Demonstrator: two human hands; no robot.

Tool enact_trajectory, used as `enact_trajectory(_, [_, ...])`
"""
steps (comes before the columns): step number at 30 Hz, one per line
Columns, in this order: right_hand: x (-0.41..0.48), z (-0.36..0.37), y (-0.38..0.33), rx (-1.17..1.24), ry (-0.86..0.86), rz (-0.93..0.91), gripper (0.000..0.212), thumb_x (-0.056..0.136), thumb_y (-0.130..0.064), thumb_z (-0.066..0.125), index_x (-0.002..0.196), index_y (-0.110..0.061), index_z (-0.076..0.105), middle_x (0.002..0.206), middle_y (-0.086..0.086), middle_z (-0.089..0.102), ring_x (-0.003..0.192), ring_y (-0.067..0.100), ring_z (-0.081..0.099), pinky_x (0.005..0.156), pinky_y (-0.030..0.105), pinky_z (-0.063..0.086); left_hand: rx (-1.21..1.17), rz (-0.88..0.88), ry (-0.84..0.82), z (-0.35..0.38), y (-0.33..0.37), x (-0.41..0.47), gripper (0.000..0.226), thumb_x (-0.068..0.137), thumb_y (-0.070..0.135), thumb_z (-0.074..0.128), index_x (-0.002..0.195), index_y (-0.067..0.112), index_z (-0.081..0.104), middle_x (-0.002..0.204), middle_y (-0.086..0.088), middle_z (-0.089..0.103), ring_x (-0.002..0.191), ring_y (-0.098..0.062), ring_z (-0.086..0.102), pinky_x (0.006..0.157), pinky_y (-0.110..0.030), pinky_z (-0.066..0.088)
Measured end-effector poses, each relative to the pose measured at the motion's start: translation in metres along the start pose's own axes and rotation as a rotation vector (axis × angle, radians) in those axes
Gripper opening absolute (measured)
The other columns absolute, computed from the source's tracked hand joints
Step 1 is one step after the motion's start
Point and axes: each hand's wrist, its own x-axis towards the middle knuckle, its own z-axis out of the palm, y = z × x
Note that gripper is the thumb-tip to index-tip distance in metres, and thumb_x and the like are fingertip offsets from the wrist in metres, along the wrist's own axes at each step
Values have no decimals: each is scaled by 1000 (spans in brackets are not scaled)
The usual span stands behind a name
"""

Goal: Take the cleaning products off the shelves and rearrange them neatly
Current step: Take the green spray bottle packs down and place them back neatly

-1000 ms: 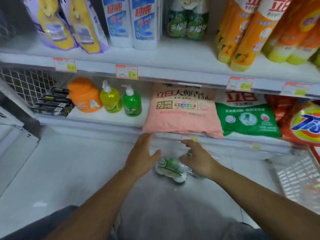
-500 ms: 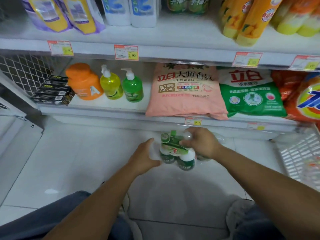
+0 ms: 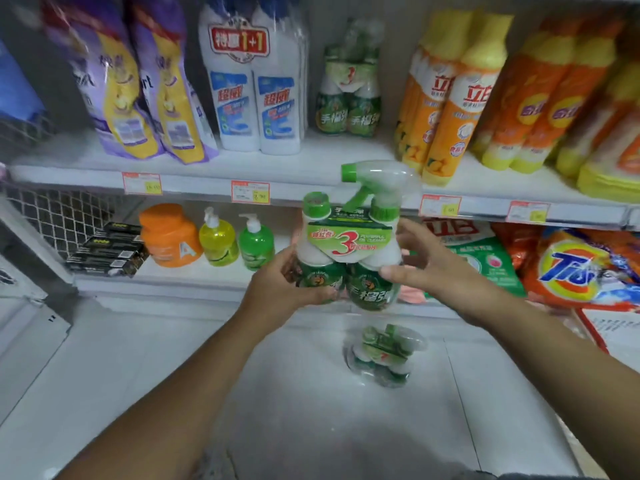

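White floor tiles (image 3: pixel 166 368) run up to a white shelf unit. The upper shelf (image 3: pixel 311 157) has price tags (image 3: pixel 250 192) along its front edge. The held pack (image 3: pixel 349 258) is two green bottles with white shoulders, a green card band marked 3 and one trigger sprayer. It is upright in the air before that edge. The left hand (image 3: pixel 277 282) curls round its left bottle, and the right hand (image 3: pixel 426 268) clasps its right side with thumb in front. A second pack (image 3: pixel 384 355) lies on the floor below.

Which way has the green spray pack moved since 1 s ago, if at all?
Yes, up: spray pack rose off the floor; trigger now at upper shelf edge.
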Motion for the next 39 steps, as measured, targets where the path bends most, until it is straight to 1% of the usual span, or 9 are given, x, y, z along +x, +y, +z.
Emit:
enact_trajectory(6, [46, -1, -14, -67, 145, -188, 89, 63, -48, 87, 140, -35, 45, 129, -16, 64, 120, 5, 60, 106, 41, 47, -20, 187, 73, -15, 66, 48, 67, 60, 12, 93, 117, 30, 62, 97, 23, 71, 87, 15, 64, 73, -5, 48])
enact_trajectory(11, [107, -25, -39, -120, 202, -275, 82, 70, -27, 87, 140, -25, 43, 127, -18, 61, 114, -10, 56, 101, 19, 47, 95, 277, 77, -26, 106, 103, 78, 61, 30, 93, 126, 48, 53, 113, 31, 61, 97, 17, 59, 88, -13, 49])
enact_trajectory(13, [130, -32, -43, -147, 232, -311, 84, 73, -22, 85, 144, -24, 40, 129, -18, 59, 116, -12, 54, 98, 11, 45, 143, 290, 95, -26, 114, 128, 90, 62, 34, 92, 137, 46, 43, 129, 22, 50, 109, 8, 55, 97, -16, 45])
enact_trajectory(16, [159, -44, -41, -125, 262, -328, 87, 75, -15, 84, 146, -27, 35, 132, -18, 57, 120, -9, 52, 101, 18, 45, 246, 291, 115, -22, 116, 164, 101, 63, 41, 90, 148, 33, 37, 140, 6, 40, 123, -10, 47, 109, -31, 40])
enact_trajectory(23, [195, -48, -31, -120, 242, -256, 79, 78, -11, 82, 141, -31, 39, 123, -20, 59, 114, 0, 56, 101, 25, 47, 204, 296, 84, -15, 95, 202, 66, 65, 35, 91, 121, 37, 55, 100, 28, 60, 92, 11, 56, 75, -5, 44])
enact_trajectory(26, [205, -49, -36, -155, 213, -213, 72, 81, -13, 79, 138, -33, 39, 119, -16, 60, 108, 2, 58, 90, 19, 48, 421, 294, 135, -18, 92, 204, 76, 67, 59, 81, 133, 38, 49, 113, 22, 62, 106, -2, 61, 91, -30, 51])
enact_trajectory(30, [217, -48, -38, -139, 243, -148, 78, 85, -14, 76, 148, -24, 32, 127, -5, 59, 115, 15, 57, 97, 32, 49, 888, 305, 121, -32, 73, 193, 108, 63, 87, 58, 152, 37, 22, 149, 13, 45, 132, -14, 47, 103, -35, 40])
enact_trajectory(34, [229, -40, -42, -108, 311, -115, 77, 89, -10, 70, 151, -18, 25, 132, 1, 53, 112, 14, 52, 91, 26, 44, 1187, 495, 144, -38, 46, 193, 100, 65, 97, 21, 139, 36, 49, 142, 14, 54, 128, -12, 49, 107, -36, 32])
enact_trajectory(39, [247, -40, -44, -155, 326, -86, 77, 94, -18, 66, 154, -21, 18, 134, -1, 50, 108, 12, 47, 89, 25, 39, 1076, 678, 371, -28, 28, 202, 62, 84, 76, 36, 108, 31, 71, 112, 15, 70, 102, -11, 63, 87, -31, 31])
